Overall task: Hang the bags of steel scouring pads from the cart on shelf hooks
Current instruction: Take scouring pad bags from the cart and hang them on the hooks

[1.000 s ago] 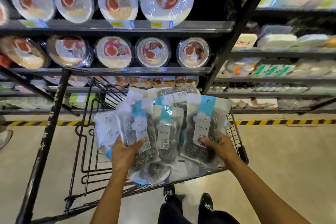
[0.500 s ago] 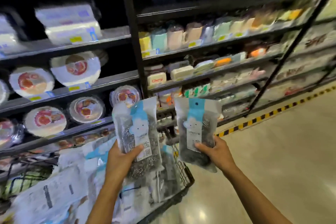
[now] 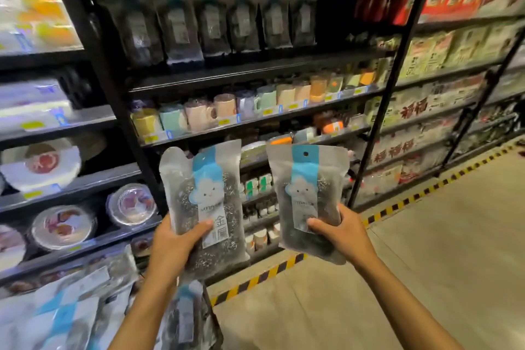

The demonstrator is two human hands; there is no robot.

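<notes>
My left hand (image 3: 173,247) grips one bag of steel scouring pads (image 3: 206,202) by its lower part, thumb across the front label. My right hand (image 3: 341,233) grips a second bag (image 3: 308,193) the same way. Both bags are clear with a blue header and a white cloud face, held upright in front of the shelves. A punched hole shows in the right bag's header. Several more bags (image 3: 71,318) lie in the cart at the lower left. High on the rack, a row of the same kind of bags (image 3: 216,23) hangs in the dark bay.
A black rack post (image 3: 113,88) stands left of the bags. Shelves below the hanging row carry mugs (image 3: 224,106) and small items. Plates (image 3: 42,162) fill the left rack, packaged goods the right. Yellow-black tape (image 3: 397,207) marks the floor edge.
Both hands have lifted a bag each out of the cart and raised them. My view has swung up and right from the cart to the rack with hanging bags.
</notes>
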